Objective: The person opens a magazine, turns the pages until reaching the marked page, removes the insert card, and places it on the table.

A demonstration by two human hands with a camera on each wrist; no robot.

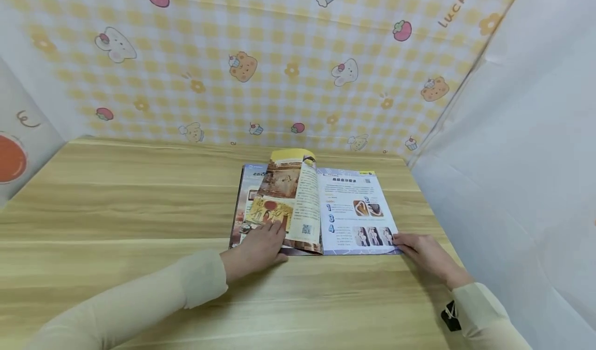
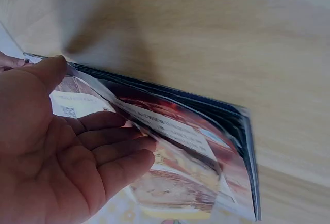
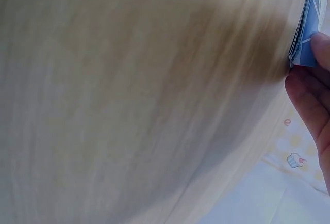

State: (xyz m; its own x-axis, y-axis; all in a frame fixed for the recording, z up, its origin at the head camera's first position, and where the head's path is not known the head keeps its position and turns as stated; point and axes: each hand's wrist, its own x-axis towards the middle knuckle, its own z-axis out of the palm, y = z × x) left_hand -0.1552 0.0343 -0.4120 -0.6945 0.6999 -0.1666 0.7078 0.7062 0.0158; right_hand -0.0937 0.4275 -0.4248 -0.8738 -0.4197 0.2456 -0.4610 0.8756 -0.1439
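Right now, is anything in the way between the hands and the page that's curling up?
No, nothing I can see. The left hand is right at the curling page, and the right hand grips the magazine by its near right corner.

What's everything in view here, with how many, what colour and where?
Wood-grain table: one, light brown, across the lower head view
Open glossy paper magazine: one, multicoloured, on the table
Yellow-topped paper page: one, yellow, brown and white, curling up over the magazine's left side
Checked cartoon-print cloth: one, yellow and white, behind the table
Plain wall covering: one, white, right
Small unidentified object: one, black, lower right
Long fabric sleeves: two, cream, on both arms
Left hand: one, bare, at the curling page
Right hand: one, bare, pinching the magazine's right edge
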